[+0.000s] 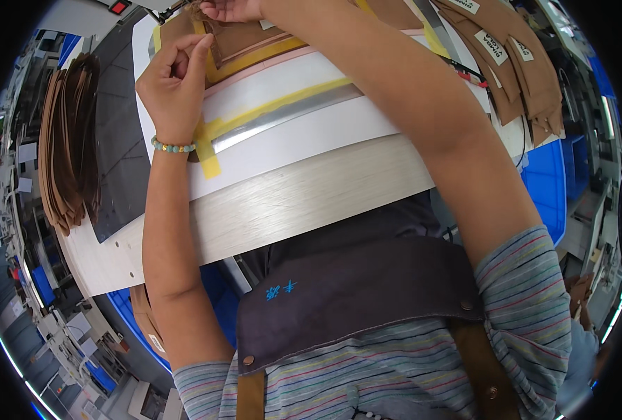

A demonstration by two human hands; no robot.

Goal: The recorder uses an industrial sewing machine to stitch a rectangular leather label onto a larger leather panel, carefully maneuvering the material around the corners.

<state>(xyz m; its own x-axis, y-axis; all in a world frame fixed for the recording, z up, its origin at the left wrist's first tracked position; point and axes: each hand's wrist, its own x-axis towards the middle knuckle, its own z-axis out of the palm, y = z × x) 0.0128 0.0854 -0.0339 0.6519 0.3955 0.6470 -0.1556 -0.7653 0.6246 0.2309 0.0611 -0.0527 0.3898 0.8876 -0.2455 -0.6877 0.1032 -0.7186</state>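
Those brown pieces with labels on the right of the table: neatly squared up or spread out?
Spread out: the brown pieces overlap unevenly, with staggered edges and separate white labels showing.

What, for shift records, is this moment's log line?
left hand: curled, by brown panel | right hand: at picture's top | brown pieces: both sides

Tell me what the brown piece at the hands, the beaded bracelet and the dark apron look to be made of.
Brown piece: perhaps leather or imitation leather, judging by its smooth, even surface.
Bracelet: rounded, polished-looking beads, greenish and gold-coloured; stone, glass or plastic, I can't tell.
Apron: likely cloth, perhaps coated, with a stitched edge, slight sheen and metal-looking studs.
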